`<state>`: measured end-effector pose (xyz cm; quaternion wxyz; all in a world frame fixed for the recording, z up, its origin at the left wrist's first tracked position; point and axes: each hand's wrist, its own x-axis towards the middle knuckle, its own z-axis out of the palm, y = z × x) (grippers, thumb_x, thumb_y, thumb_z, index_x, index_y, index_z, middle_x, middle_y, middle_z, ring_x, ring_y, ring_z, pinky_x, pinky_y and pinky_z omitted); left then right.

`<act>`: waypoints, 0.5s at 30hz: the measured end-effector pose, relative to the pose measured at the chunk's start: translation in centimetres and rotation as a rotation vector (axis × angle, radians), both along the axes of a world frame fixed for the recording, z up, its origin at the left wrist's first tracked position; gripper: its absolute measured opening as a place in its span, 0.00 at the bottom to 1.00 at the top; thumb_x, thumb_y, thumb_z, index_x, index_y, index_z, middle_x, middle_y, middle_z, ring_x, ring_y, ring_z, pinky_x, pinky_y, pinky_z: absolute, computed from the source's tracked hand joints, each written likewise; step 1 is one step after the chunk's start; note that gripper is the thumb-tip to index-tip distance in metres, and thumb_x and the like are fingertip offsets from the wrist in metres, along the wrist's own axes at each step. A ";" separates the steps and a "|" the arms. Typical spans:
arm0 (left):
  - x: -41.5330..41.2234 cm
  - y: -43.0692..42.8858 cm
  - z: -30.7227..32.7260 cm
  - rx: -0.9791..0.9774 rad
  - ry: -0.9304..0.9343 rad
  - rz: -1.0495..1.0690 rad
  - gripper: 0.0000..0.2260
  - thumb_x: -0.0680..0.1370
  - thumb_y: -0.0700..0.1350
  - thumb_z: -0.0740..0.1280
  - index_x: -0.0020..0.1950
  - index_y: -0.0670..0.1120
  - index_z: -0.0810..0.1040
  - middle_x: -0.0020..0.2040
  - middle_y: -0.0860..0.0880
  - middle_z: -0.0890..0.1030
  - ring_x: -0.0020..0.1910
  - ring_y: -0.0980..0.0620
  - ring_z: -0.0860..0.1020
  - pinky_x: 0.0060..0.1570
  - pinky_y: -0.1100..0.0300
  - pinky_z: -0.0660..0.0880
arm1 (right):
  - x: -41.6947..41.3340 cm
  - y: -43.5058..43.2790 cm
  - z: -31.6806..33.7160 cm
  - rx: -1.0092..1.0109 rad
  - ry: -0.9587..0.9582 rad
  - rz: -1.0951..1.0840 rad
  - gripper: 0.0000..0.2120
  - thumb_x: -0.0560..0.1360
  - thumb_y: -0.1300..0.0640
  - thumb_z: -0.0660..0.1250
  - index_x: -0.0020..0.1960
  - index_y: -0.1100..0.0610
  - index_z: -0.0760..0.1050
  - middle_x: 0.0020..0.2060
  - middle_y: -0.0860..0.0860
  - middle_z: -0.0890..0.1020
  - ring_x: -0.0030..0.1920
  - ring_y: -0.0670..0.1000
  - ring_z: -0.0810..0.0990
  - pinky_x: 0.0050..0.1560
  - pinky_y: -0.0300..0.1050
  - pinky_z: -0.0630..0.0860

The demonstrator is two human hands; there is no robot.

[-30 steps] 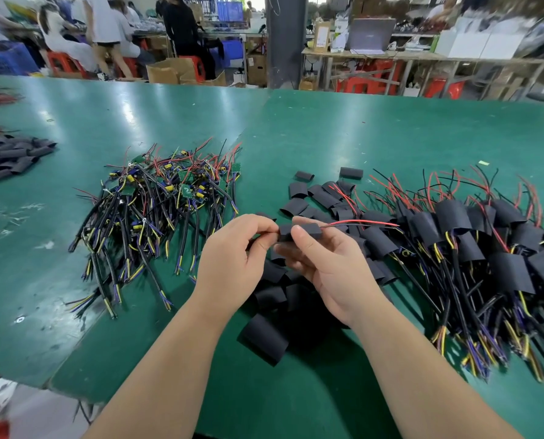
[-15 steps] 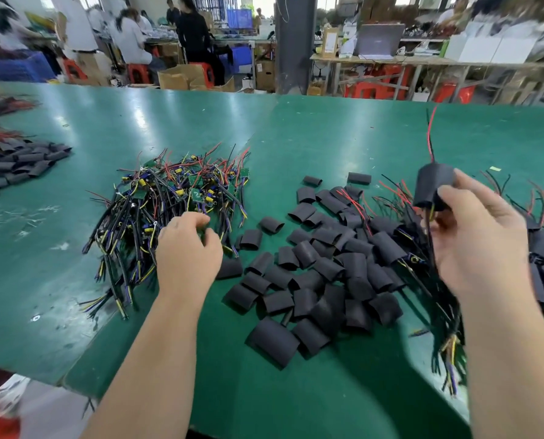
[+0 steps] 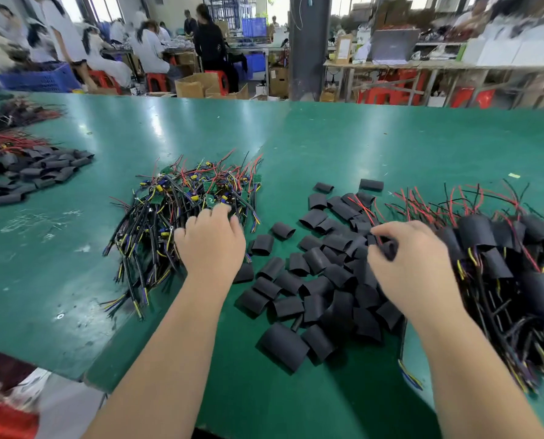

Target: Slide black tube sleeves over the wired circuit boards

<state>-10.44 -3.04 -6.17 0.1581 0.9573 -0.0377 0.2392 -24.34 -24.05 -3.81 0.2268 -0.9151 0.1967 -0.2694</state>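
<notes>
A heap of bare wired circuit boards (image 3: 182,210), green boards with black, red and yellow leads, lies left of centre on the green table (image 3: 327,137). My left hand (image 3: 212,240) rests on its right side with bent fingers dipping among the wires; what they hold is hidden. Loose black tube sleeves (image 3: 315,280) are scattered in the middle. My right hand (image 3: 413,264) hovers over their right part and pinches one black sleeve (image 3: 390,248) between thumb and fingers. A pile of sleeved boards (image 3: 502,264) lies at the right.
Another pile of black sleeves (image 3: 36,172) and red-wired parts (image 3: 11,144) sits at the far left of the table. The table's near edge runs diagonally at lower left. People, red stools and cardboard boxes stand beyond the far edge.
My right hand came down from holding a sleeved board in the air to the loose sleeves and now pinches one. My left hand stayed on the bare-board heap, shifting slightly.
</notes>
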 end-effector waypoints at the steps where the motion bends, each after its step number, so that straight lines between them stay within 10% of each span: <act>1: 0.5 -0.4 0.5 -0.015 0.008 -0.025 0.15 0.81 0.52 0.56 0.66 0.54 0.71 0.57 0.45 0.79 0.57 0.42 0.75 0.55 0.49 0.66 | 0.1 0.2 -0.2 0.013 0.018 0.017 0.12 0.75 0.60 0.66 0.57 0.55 0.79 0.51 0.53 0.77 0.43 0.51 0.73 0.44 0.37 0.62; 8: 4.2 -2.6 1.6 0.030 0.284 -0.220 0.17 0.81 0.57 0.55 0.56 0.50 0.79 0.51 0.44 0.79 0.53 0.42 0.75 0.54 0.52 0.69 | 0.2 0.3 -0.8 0.109 0.078 -0.001 0.11 0.76 0.61 0.65 0.56 0.57 0.79 0.41 0.47 0.78 0.36 0.45 0.74 0.42 0.38 0.67; 10: 4.5 -2.4 1.3 -0.354 0.352 -0.259 0.11 0.80 0.49 0.62 0.48 0.46 0.82 0.44 0.47 0.81 0.45 0.46 0.76 0.46 0.58 0.72 | 0.2 0.2 -0.8 0.122 0.087 -0.021 0.10 0.75 0.61 0.65 0.55 0.57 0.80 0.39 0.47 0.78 0.37 0.46 0.73 0.40 0.37 0.65; 15: 3.6 -0.9 2.6 -1.595 0.367 -0.248 0.15 0.77 0.36 0.67 0.63 0.41 0.75 0.40 0.49 0.81 0.32 0.59 0.78 0.29 0.69 0.68 | 0.3 -0.1 -0.7 0.207 0.098 -0.009 0.10 0.74 0.63 0.65 0.52 0.55 0.80 0.37 0.43 0.79 0.36 0.40 0.75 0.31 0.29 0.67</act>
